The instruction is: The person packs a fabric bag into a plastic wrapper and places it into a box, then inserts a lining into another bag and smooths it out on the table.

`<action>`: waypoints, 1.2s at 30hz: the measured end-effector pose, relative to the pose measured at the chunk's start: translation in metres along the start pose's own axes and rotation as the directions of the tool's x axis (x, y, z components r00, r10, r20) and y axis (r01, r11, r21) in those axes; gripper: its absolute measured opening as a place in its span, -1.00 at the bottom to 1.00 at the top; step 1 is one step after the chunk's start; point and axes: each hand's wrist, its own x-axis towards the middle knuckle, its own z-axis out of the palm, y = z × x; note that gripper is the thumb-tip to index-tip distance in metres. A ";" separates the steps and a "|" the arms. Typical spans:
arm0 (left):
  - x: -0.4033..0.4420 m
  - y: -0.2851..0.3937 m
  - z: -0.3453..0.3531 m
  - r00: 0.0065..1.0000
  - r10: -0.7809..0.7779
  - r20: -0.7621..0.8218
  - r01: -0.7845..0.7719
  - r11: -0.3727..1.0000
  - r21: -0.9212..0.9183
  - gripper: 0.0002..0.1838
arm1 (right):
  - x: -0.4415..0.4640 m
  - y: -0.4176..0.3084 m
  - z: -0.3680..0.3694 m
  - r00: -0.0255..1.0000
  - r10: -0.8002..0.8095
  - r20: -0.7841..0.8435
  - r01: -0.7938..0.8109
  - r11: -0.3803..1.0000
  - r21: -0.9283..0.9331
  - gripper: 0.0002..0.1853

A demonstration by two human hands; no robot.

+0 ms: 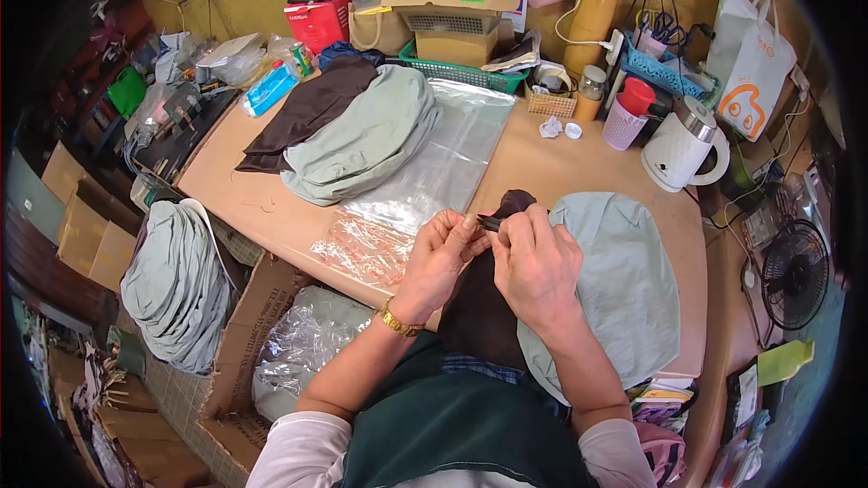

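Note:
My left hand (pixel 443 248) is closed in a pinch near the table's front edge; what lies between its fingertips is too small to make out. Close beside it, my right hand (pixel 535 262) grips small black thread snips (pixel 489 221), their tip touching or nearly touching the left fingertips. Dark brown fabric (pixel 479 307) hangs beneath both hands, over the table edge and towards my lap. To its right spreads a pale grey-green fabric piece (pixel 624 285), partly hidden by my right forearm.
Clear plastic bags (pixel 461 145) and a pile of grey-green fabric (pixel 371 131) lie on the table (pixel 533 158). A white kettle (pixel 687 145) stands back right, a fan (pixel 794 273) far right. Left are a cardboard box (pixel 258 334) and stacked fabric (pixel 176 289).

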 end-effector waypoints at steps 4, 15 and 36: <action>-0.006 0.000 0.006 1.000 0.009 -0.003 -0.009 1.000 0.002 -0.82 | 0.001 0.009 0.008 0.985 0.141 -0.098 -0.114 0.965 0.235 -0.79; 0.013 0.054 -0.090 0.784 0.508 -0.357 -0.221 0.766 0.604 -0.67 | -0.015 0.066 0.045 0.800 0.514 0.310 -0.549 0.417 0.724 -0.80; -0.001 0.033 -0.044 0.998 0.042 -0.051 0.020 0.545 0.838 -0.77 | -0.026 0.069 0.083 0.793 0.565 0.228 -0.483 0.356 0.800 -0.74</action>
